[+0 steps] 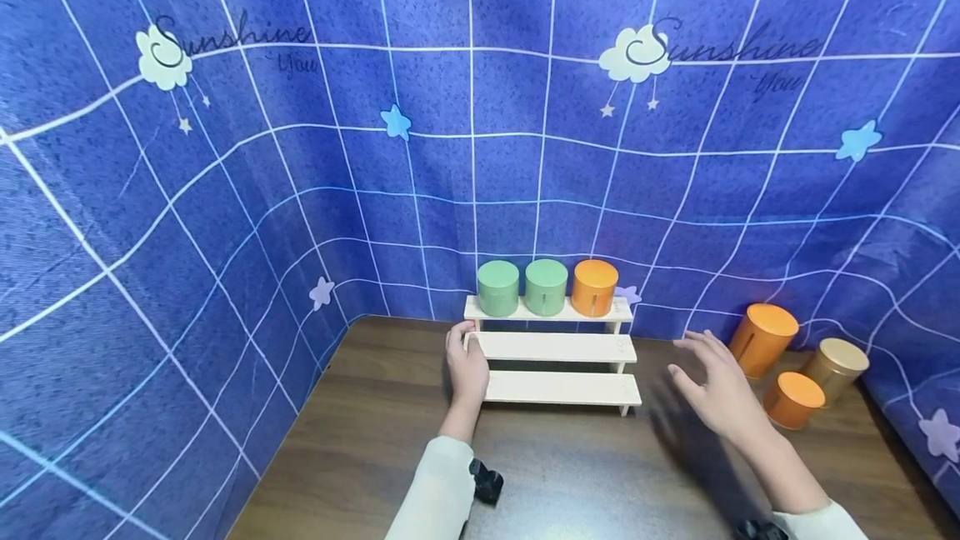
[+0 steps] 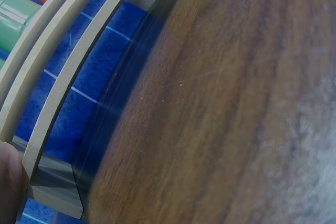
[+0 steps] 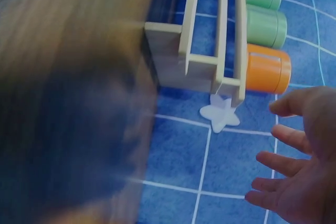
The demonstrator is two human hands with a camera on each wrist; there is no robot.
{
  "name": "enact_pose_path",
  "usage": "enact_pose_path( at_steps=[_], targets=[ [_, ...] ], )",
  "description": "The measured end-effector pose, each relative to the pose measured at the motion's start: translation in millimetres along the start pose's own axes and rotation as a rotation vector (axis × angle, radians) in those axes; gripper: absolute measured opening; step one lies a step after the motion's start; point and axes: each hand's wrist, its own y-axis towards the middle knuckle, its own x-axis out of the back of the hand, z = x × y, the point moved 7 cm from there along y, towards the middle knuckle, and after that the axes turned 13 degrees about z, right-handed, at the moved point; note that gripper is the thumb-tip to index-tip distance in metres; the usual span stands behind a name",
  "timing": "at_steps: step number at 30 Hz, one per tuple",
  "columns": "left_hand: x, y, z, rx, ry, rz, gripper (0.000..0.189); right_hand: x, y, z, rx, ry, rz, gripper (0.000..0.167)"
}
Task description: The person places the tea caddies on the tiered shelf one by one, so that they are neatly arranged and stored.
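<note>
Gripping the stepped shelf point(image 1: 555, 347) at its left end, your left hand point(image 1: 468, 365) bends round the edge; your empty right hand point(image 1: 716, 390), fingers spread, hovers between shelf and tall orange canister point(image 1: 767, 340).

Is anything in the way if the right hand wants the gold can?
Yes. The tall orange can and short orange can stand between the right hand and the gold can, though reaching over them looks possible.

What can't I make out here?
Head view: part of the gold canister, behind the small orange canister.
Head view: left supports of the shelf, partly behind the left grip.
Left wrist view: most of that grip, past the left edge.
Right wrist view: tabletop detail, blurred.
</note>
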Motion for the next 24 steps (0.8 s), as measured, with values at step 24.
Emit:
enact_pose_path(
  at_steps=[24],
  targets=[
    [-0.2,0.1,2.8,-0.004,-0.008,0.003,0.022,13,-39.9,-64,-0.348,-0.226,0.021,0.06]
  ],
)
